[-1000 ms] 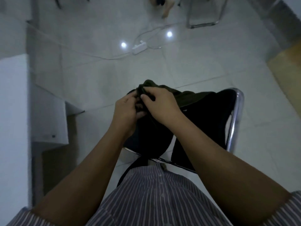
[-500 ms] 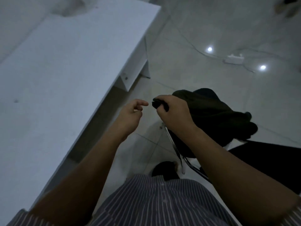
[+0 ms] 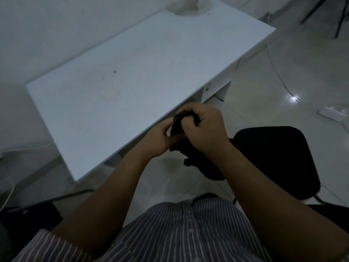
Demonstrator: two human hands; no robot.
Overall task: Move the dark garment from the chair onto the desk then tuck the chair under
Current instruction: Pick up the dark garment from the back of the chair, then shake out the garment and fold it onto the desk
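Right at the near edge of the white counter (image 3: pixel 132 76), both hands are bunched together around the dark garment (image 3: pixel 190 148), so it's up in the air, not on the chair and not on the counter top either. The left hand (image 3: pixel 160 137) has its fingers curled into the fabric from the left, and the right hand (image 3: pixel 204 127) is closed over the top of the bundle with the knuckles facing up. The two hands are basically touching, with a wad of black cloth poking out between them. The rest of the garment hangs down below the right wrist in a loose clump over the tiled floor (image 3: pixel 264 87).

The chair (image 3: pixel 279 159) sits to the right of the hands, black padded seat, well out from under the counter. Lighting is pretty dim, so I honestly can't tell where the hanging fabric ends and the seat edge begins, they might be overlapping or just lined up in the view.

Counter top looks bare apart from a couple of small dark specks, and it runs diagonally away toward a white wall. Some crumpled pale stuff (image 3: pixel 188 6) sits at the far end, too blurry to name. A white cable (image 3: pixel 279 76) trails across the floor to a power strip (image 3: pixel 332 115) over on the right. Person is wearing a striped shirt (image 3: pixel 179 233), visible at the bottom.
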